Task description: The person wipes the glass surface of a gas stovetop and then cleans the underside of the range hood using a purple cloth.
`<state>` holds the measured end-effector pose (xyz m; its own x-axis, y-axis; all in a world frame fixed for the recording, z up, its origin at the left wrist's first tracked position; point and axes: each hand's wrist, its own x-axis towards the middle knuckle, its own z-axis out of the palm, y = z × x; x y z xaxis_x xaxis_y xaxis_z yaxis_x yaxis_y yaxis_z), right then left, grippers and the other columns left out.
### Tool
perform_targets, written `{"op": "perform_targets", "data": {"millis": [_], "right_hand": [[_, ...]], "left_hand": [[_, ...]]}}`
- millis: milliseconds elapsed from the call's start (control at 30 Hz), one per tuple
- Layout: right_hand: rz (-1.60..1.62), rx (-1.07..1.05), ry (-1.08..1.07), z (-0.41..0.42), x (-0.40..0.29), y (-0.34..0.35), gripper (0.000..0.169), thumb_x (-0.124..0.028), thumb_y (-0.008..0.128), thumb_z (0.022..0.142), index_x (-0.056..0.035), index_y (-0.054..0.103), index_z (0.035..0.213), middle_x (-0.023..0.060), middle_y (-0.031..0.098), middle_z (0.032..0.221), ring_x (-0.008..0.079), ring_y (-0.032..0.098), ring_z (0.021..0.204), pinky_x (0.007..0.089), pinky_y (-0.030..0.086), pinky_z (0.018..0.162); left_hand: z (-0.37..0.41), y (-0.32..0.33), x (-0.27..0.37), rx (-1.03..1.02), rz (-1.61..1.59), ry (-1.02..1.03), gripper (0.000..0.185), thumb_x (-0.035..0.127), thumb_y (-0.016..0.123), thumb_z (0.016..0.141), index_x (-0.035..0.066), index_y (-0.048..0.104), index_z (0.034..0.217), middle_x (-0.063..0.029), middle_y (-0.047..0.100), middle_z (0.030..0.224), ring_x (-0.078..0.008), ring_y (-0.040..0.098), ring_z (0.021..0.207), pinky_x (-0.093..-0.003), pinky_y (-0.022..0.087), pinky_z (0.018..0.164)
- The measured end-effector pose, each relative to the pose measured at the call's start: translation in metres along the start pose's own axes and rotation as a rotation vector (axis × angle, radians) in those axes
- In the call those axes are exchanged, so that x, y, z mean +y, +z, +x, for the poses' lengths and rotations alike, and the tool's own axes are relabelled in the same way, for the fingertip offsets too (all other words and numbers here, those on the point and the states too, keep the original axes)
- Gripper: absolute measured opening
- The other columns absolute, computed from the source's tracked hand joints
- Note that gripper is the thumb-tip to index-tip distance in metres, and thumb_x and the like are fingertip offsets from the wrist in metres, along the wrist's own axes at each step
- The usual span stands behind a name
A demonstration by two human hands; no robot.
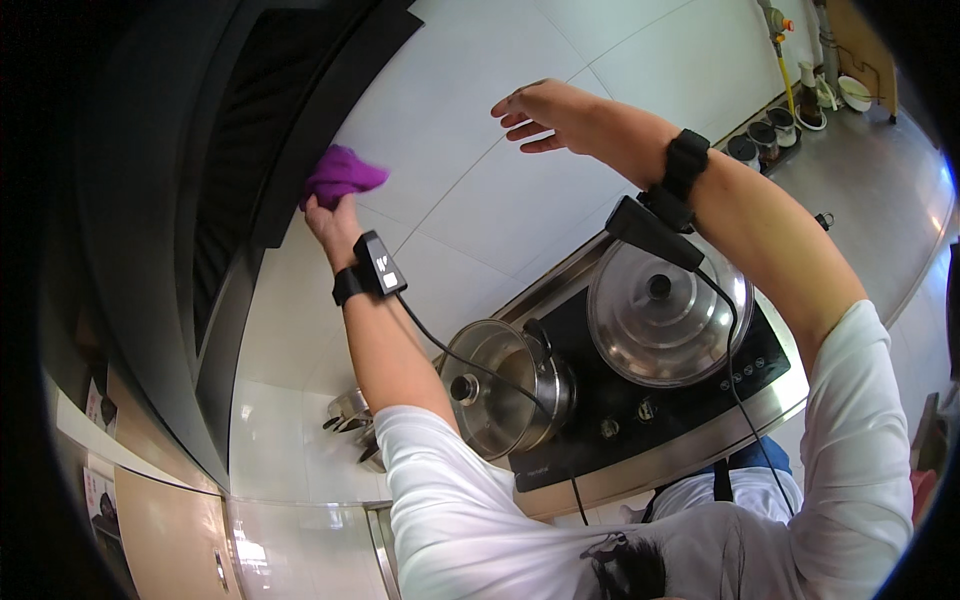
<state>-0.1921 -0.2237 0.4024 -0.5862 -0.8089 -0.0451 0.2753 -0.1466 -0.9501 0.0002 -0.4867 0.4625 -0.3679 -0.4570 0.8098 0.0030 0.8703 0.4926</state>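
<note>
A purple cloth (341,174) is gripped in my left hand (328,217), up against the lower edge of a black range hood (337,97). My right hand (546,116) is raised in front of the white wall tiles (480,195), fingers apart and holding nothing. Both wrists carry a strapped black device with a cable. Below my arms, a pot with a glass lid (491,390) and a large pan with a domed metal lid (664,307) stand on a black gas hob (577,442).
Lidded jars (763,139), a bottle (808,94) and a bowl (854,93) stand on the steel counter (862,195) at the right. A yellow gas hose (785,79) runs down the wall. Metal pots (349,409) sit left of the hob.
</note>
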Motion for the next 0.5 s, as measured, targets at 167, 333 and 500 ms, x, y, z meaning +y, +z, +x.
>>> {"op": "perform_targets", "data": {"millis": [167, 333, 500], "right_hand": [[-0.010, 0.021, -0.008, -0.009, -0.004, -0.027, 0.023, -0.015, 0.048, 0.094, -0.0072, 0.064, 0.109, 0.0080, 0.059, 0.113, 0.0198, 0.059, 0.100, 0.0342, 0.051, 0.086], [-0.008, 0.087, 0.010, -0.011, -0.004, -0.063, 0.021, -0.015, 0.050, 0.093, -0.0088, 0.064, 0.105, 0.0040, 0.061, 0.106, 0.0156, 0.059, 0.099, 0.0329, 0.051, 0.083], [0.004, 0.074, 0.003, -0.015, -0.005, -0.085, 0.020, -0.019, 0.050, 0.095, -0.0095, 0.064, 0.104, 0.0031, 0.062, 0.106, 0.0149, 0.059, 0.097, 0.0328, 0.050, 0.083]], "left_hand": [[0.055, 0.058, -0.019, 0.327, -1.119, -0.500, 0.032, -0.009, 0.062, 0.075, -0.001, 0.065, 0.106, -0.0044, 0.063, 0.110, -0.0141, 0.059, 0.093, -0.0293, 0.050, 0.083], [0.048, 0.133, 0.028, 0.241, -1.234, -0.445, 0.015, 0.006, 0.046, 0.081, 0.005, 0.059, 0.073, -0.0040, 0.059, 0.079, -0.0170, 0.058, 0.063, -0.0285, 0.051, 0.062], [0.049, 0.177, 0.074, 0.273, -1.467, -0.679, 0.018, 0.003, 0.045, 0.084, 0.002, 0.062, 0.091, -0.0032, 0.062, 0.092, -0.0164, 0.060, 0.080, -0.0289, 0.053, 0.075]]}}
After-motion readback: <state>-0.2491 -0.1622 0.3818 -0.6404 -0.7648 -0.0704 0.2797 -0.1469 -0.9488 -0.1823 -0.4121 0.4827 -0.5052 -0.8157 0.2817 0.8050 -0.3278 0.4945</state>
